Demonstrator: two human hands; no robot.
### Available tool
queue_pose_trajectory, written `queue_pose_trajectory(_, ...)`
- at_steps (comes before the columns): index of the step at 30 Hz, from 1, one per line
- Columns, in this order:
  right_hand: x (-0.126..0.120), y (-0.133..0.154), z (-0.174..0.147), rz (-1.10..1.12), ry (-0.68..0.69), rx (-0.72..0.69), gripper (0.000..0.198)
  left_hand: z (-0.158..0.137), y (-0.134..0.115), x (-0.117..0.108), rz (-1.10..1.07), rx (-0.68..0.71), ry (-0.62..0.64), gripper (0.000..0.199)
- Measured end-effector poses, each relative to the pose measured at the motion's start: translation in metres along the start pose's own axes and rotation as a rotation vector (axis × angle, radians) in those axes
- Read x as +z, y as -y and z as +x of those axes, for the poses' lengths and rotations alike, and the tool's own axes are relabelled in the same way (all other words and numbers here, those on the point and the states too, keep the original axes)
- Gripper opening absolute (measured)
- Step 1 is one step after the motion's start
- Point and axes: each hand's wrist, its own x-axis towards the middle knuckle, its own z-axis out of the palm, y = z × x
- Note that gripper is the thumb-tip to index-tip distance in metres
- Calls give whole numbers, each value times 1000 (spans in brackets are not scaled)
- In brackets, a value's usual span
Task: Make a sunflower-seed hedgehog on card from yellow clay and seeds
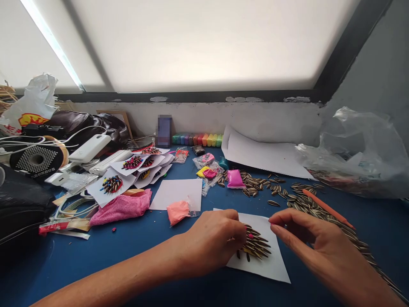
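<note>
A white paper sheet lies in front of me. On it is a fan-shaped cluster of striped sunflower seeds set on yellow clay, with small pink clay balls among the seeds. My left hand is closed over the cluster's left side; its curled fingertips, and whatever they hold, are hidden. Just right of the cluster, above the sheet's edge, my right hand pinches thumb and forefinger together on what looks like a tiny bit of pink clay.
Loose sunflower seeds and an orange stick-like tool lie right. Bagged clay, pink and coral, is ahead. Left are finished seed pictures, a pink cloth and cables. A plastic bag stands back right.
</note>
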Motion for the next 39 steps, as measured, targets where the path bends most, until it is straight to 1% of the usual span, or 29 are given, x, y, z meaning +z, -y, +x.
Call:
queue_pose_trajectory(6,0,0,0,-81,-54,-70,30,0,-1,0,2,-10,1,14)
queue_pose_trajectory(10,1,4,-1,-93,-8,-76,28,0,0,0,-10,-1,-6,16)
queue_pose_trajectory(16,1,3,-2,-108,20,-88,28,1,1,4,-13,-14,-21,10)
queue_pose_trajectory(23,0,-2,-1,-179,55,-115,29,0,-3,-1,34,12,4,16)
queue_pose_trajectory(27,-1,-2,-2,-181,85,-99,27,-1,-2,0,11,46,-25,16)
queue_pose_trajectory(30,0,-3,-1,-185,93,-96,29,-2,-2,1,6,49,-66,8)
queue_pose_trajectory(32,0,-4,0,-192,93,-110,28,-2,1,1,-2,50,-112,8)
queue_pose_trajectory(34,1,-5,0,-216,88,-135,27,1,6,0,-35,65,-194,11)
queue_pose_trajectory(35,1,-5,1,-231,88,-151,26,3,11,0,-58,76,-256,12)
queue_pose_trajectory(39,3,-9,1,-288,109,-197,22,13,35,0,-72,12,-427,15)
